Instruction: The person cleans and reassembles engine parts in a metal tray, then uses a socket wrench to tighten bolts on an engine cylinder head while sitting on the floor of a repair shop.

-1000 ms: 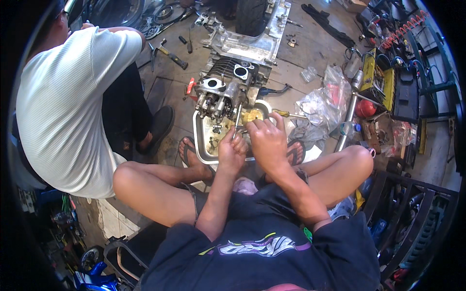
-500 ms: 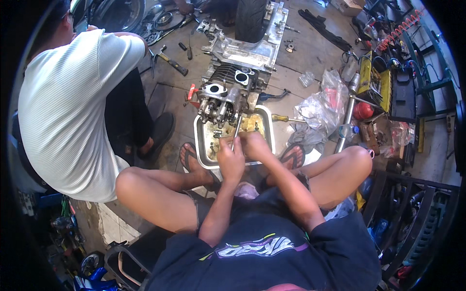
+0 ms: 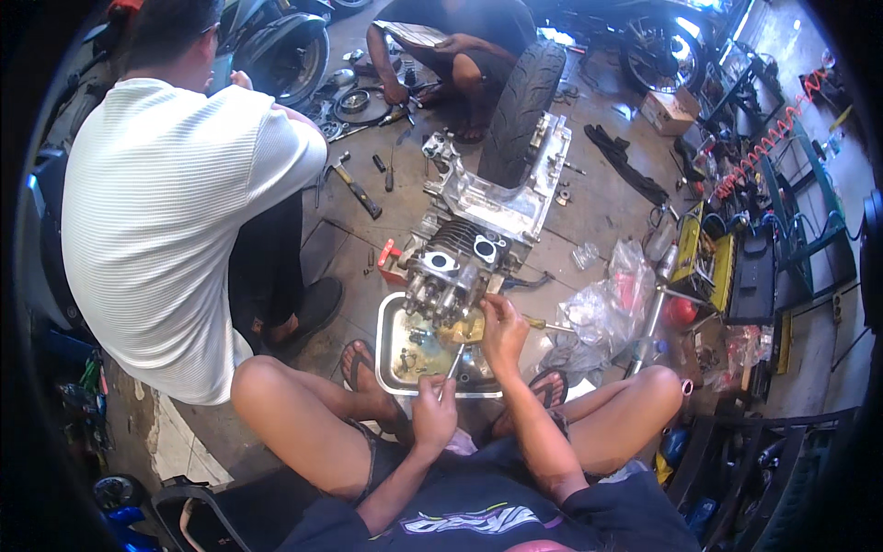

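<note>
My left hand [image 3: 434, 414] is closed round a slim metal rod [image 3: 454, 363] that points up over a metal tray [image 3: 384, 354] of oily liquid and small parts. My right hand [image 3: 502, 339] reaches up to the lower right of the cylinder head [image 3: 432, 293], fingertips closed at it; what they hold, if anything, is hidden. The head is part of a finned engine on a silver casing [image 3: 480, 207] with a black tire [image 3: 520, 101] behind it.
A person in a white shirt [image 3: 152, 239] sits at left; another person [image 3: 464, 69] crouches behind the tire, holding a flat object. A hammer [image 3: 357, 184], plastic bags [image 3: 598, 313], a yellow toolbox [image 3: 701, 258], a cardboard box [image 3: 670, 110] and motorcycles [image 3: 658, 55] surround me.
The view has tilted up, bringing the crouching person into sight. My right hand has moved from beside my left hand up to the engine; the rod stays in my left hand.
</note>
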Motion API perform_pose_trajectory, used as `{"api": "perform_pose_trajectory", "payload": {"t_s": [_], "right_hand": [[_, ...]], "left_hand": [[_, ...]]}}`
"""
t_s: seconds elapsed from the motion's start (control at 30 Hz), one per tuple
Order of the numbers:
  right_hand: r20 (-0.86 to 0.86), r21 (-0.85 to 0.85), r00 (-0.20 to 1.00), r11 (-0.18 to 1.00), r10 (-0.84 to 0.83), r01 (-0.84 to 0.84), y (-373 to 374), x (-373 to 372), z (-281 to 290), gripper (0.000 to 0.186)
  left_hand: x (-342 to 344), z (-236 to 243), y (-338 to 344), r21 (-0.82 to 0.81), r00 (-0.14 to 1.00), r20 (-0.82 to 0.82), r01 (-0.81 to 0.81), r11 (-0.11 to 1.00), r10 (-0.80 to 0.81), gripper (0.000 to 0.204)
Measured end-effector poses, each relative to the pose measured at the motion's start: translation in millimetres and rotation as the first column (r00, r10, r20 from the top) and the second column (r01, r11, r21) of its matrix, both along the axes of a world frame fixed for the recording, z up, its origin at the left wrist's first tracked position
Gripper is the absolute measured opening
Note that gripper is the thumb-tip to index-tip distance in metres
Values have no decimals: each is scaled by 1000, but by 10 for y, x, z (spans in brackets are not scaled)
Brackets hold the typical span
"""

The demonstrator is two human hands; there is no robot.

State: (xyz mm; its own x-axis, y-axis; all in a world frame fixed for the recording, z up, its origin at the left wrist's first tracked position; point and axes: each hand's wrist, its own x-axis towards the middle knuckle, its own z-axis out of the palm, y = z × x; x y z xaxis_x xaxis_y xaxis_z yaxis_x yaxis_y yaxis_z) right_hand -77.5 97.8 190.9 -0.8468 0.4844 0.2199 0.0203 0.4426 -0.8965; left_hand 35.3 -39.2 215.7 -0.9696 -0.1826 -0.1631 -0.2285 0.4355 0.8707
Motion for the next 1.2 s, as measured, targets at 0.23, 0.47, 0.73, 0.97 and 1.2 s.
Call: {"api": "perform_pose_trajectory", "payload": {"t_s": [0.23,0.47,0.73,0.97,1.2], "right_hand": [[-118,221,992,975,51,-24,-89,56,-18,14],[-183,398,971,915,154,-70,-96,78,108,9],[-64,-21,996,998,-54,53,-252,51,3,9],[-16,-71,993,990,-120,118,-329,23,-147,11],[-47,-27,990,991,-133,132,-349,14,-133,12]], "left_hand": [[53,5,13,15,999,40,20,1000,-21,27],[56,-21,6,26,997,73,26,999,-28,30],[69,-65,29,21,993,102,59,998,-61,29],[98,-299,75,-12,997,32,68,998,-67,27],[99,-360,120,16,993,79,83,996,-84,27]]}}
